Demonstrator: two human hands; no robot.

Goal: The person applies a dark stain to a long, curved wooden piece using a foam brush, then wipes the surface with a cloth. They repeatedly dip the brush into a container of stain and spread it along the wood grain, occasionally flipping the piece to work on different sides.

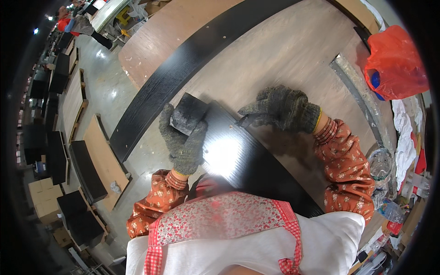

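Note:
A dark grey knit glove covers my left hand (182, 143), which is closed around a black block (188, 113) with worn, greyish faces. It holds the block beside the upper left end of a black wood-grain board (263, 158). The board runs diagonally toward my lap, and a bright reflection lies on it. My right hand (285, 109), in the same kind of glove, is at the board's far right edge with its fingers closed. A small dark piece (245, 120) shows at its fingertips; its kind is too small to tell.
A long black board (169, 75) lies across the worktable (293, 50) farther off. At the right are a grey metal-like strip (360, 94), a red plastic bag (396, 64), and a clear plastic container (380, 163). Stacked panels (98, 160) stand on the floor at left; a person (82, 25) is far back.

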